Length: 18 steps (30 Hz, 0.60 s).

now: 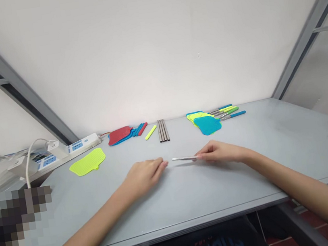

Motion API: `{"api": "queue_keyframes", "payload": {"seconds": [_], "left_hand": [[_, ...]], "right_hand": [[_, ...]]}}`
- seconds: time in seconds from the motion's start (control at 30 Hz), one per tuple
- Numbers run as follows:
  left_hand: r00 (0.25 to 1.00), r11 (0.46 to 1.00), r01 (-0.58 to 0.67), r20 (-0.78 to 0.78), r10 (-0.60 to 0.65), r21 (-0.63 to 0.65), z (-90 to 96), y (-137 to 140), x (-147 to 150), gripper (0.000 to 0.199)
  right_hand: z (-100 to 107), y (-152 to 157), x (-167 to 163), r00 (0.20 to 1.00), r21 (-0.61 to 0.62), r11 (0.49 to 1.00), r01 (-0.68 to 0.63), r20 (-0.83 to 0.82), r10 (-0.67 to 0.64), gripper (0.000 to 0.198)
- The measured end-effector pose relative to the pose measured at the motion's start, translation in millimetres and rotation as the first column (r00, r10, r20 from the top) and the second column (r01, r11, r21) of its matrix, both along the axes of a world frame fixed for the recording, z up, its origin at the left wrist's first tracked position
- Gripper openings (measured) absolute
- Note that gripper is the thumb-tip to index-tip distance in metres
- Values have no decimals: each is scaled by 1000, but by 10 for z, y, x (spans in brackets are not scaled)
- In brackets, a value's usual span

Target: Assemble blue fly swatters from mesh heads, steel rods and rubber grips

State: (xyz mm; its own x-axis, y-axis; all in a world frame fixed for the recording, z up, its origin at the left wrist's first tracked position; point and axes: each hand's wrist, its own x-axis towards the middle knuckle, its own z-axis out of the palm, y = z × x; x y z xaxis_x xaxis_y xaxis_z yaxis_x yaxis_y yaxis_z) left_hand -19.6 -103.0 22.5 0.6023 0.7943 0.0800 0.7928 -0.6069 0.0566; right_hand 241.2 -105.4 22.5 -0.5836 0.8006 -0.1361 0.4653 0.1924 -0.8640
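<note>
Right hand pinches 1 slim metal rod between thumb and fingers, over the middle of the surface, free end pointing left. Left hand just beside that end, apart from it, fingers curled; cannot tell if anything is inside. 4 metal tubes lie farther back. Step, as judged: positioning the rod between 2 hands. Next move probably calls for a steady, level grip.

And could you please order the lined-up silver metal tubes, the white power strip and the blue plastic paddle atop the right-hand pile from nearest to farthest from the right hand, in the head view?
1. Blue plastic paddle: just beyond the right hand.
2. Lined-up silver metal tubes: to the hand's left.
3. White power strip: far left.
</note>
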Motion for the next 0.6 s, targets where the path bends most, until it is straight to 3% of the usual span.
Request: {"api": "queue_keyframes", "payload": {"seconds": [0.13,0.27,0.37,0.53,0.6], "left_hand": [[993,995,-81,77,85,-54,3,-2,-159,45],[990,982,5,142,22,-187,-43,-46,-30,44],[962,959,64,273,15,-277,-13,-67,113,40],[878,889,188,477,39,-418,39,-48,327,34],[840,848,214,534,93,-484,7,-27,387,37]], "right_hand": [[-45,60,75,961,-93,964,248,-104,-257,46],[-74,79,-20,895,-291,913,284,-262,-362,42],[-35,109,-89,773,-370,878,305,-442,-455,29],[72,210,-151,554,-446,767,461,-531,-641,27],[88,223,-167,500,-444,774,451,-593,-632,29]]}}
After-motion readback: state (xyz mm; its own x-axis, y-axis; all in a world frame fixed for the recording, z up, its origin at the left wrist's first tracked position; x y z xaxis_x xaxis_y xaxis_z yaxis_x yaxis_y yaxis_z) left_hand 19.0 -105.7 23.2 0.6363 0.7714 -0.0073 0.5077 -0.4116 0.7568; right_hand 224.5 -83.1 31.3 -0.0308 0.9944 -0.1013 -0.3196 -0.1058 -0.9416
